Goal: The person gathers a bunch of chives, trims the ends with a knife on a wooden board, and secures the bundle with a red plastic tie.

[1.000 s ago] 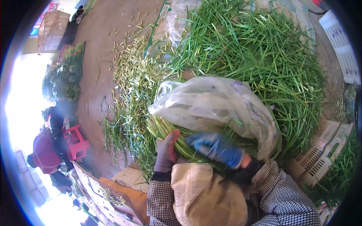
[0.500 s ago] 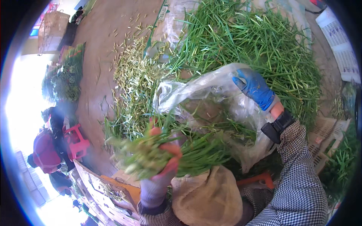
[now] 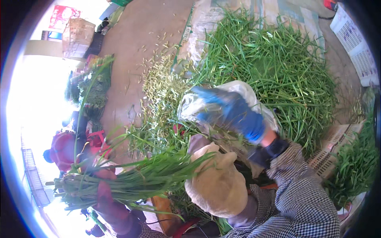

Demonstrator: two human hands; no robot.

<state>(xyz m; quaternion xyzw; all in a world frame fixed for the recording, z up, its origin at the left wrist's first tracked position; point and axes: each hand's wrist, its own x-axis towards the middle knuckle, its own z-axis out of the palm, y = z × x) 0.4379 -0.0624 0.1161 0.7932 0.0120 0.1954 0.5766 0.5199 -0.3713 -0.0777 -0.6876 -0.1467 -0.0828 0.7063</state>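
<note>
Low on the left, my left hand (image 3: 106,185) is closed around a thick bunch of long-leaved greens (image 3: 154,180), which look like garlic chives. Their pale cut ends point left and the leaves trail right toward my knee. My right hand (image 3: 234,115), in a blue rubber glove, is blurred by motion above a clear plastic bag (image 3: 264,113). Its fingers look stretched out and apart, with nothing visible gripped. A large heap of loose green leaves (image 3: 274,71) lies just beyond the bag.
Short cut stem pieces (image 3: 162,83) litter the ground left of the heap. A beige cloth (image 3: 218,182) covers my knee. White plastic crates (image 3: 353,43) stand on the right, near more greens (image 3: 353,170). Another person (image 3: 65,146) sits at left by a red stool (image 3: 99,141).
My left hand has carried the bunch left and down, away from the bag. The gloved right hand has swung left across the bag from its right edge. The whole view has shifted.
</note>
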